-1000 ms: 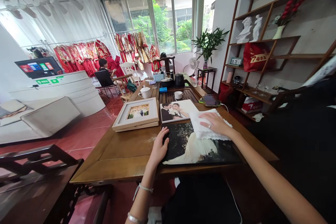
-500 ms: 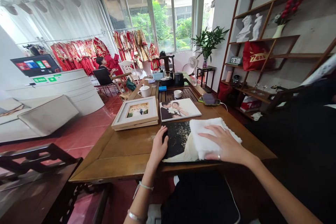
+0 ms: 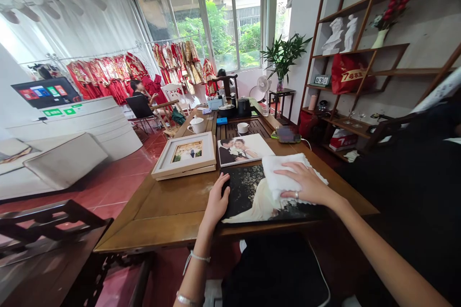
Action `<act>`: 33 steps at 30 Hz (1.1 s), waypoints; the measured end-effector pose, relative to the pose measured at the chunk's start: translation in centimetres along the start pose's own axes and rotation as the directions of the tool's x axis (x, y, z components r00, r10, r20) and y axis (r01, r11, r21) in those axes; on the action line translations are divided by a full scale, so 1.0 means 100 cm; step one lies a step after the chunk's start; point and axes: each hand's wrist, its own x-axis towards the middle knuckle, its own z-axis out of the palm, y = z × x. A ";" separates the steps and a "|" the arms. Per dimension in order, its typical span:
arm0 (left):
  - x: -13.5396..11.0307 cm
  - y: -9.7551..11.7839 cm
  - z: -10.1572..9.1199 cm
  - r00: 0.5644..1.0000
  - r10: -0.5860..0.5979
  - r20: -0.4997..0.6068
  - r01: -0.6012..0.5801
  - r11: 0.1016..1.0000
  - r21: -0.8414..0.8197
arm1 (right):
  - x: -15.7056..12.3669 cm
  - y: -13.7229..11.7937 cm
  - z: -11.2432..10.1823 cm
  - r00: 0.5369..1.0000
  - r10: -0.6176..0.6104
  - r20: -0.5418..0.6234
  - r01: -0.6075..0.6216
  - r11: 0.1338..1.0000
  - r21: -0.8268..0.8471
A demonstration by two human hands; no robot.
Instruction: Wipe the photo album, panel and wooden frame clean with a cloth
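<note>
A dark photo panel [image 3: 245,189] with a pale dress printed on it lies flat at the front of the wooden table. Along its left edge rests my left hand [image 3: 218,196], open, its fingers stretched out and touching the border. My right hand [image 3: 304,182] grips a folded white towel [image 3: 275,168] from above, fingers spread over it, pressed on the panel's right part. The towel hides the panel's upper right area. Just behind the panel lies a white-edged couple photo [image 3: 247,148]. Left of that, a white picture frame [image 3: 184,154] lies on top of another frame.
Farther back on the table [image 3: 151,216] are a white lidded cup [image 3: 196,125], a small white cup [image 3: 242,127], a blue box [image 3: 222,121] and a phone [image 3: 288,135] with a cable. A wooden chair [image 3: 54,240] stands left. A seated person [image 3: 139,88] is in the background.
My right hand and the towel have moved slightly away from me, up the panel, uncovering more of its lower right part. My left hand stays at the left edge.
</note>
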 end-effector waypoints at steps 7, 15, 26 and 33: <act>-0.002 -0.002 0.005 0.998 -0.004 -0.060 0.005 1.000 0.017 | 0.045 0.011 0.002 0.997 0.072 0.019 -0.071 0.997 -0.032; -0.002 -0.004 0.007 0.997 0.002 -0.076 0.001 0.999 0.040 | 0.001 -0.017 0.003 0.999 -0.049 -0.012 0.048 0.997 -0.065; -0.002 -0.003 0.004 0.998 0.023 -0.051 -0.023 1.000 0.001 | -0.048 -0.037 -0.005 0.991 -0.131 0.002 0.131 0.991 -0.008; -0.003 -0.004 0.005 0.998 0.007 -0.065 -0.007 1.000 -0.001 | 0.001 -0.006 0.005 0.998 -0.050 -0.048 0.046 0.997 -0.068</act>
